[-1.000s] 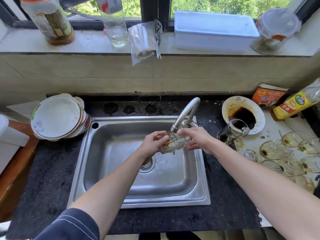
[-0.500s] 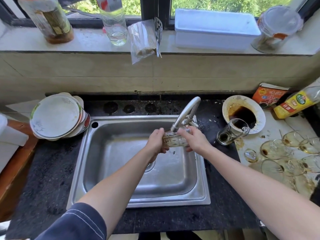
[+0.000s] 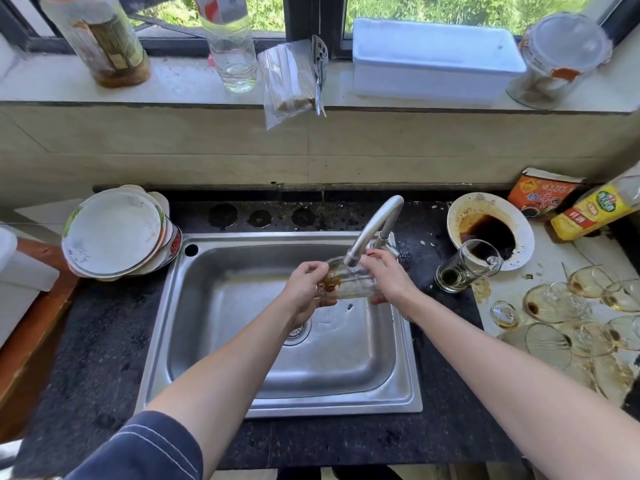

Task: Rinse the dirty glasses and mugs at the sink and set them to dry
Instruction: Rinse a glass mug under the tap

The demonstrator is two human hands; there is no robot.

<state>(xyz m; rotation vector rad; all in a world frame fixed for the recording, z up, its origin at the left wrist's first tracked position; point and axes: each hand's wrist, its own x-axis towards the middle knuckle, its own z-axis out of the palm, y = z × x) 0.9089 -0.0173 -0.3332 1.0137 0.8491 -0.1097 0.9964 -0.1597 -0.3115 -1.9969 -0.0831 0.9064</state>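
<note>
A clear glass (image 3: 349, 285) with brown residue at its left end lies on its side under the faucet spout (image 3: 372, 232), above the steel sink (image 3: 214, 341). My left hand (image 3: 306, 289) grips its left end and my right hand (image 3: 386, 277) grips its right end. A glass mug (image 3: 464, 266) with dark dregs lies tipped on the counter right of the faucet. Several stained wine glasses (image 3: 581, 310) lie on a white board at the far right.
A stack of plates (image 3: 114, 230) sits left of the sink. A bowl of dark sauce (image 3: 488, 226), an orange packet (image 3: 543, 194) and a yellow-labelled bottle (image 3: 595, 211) stand at the right. Bottles, a jar and a white box (image 3: 433, 60) line the windowsill.
The glass has been turned from tilted to lying sideways and raised closer under the spout. Both hands shifted with it and keep their hold.
</note>
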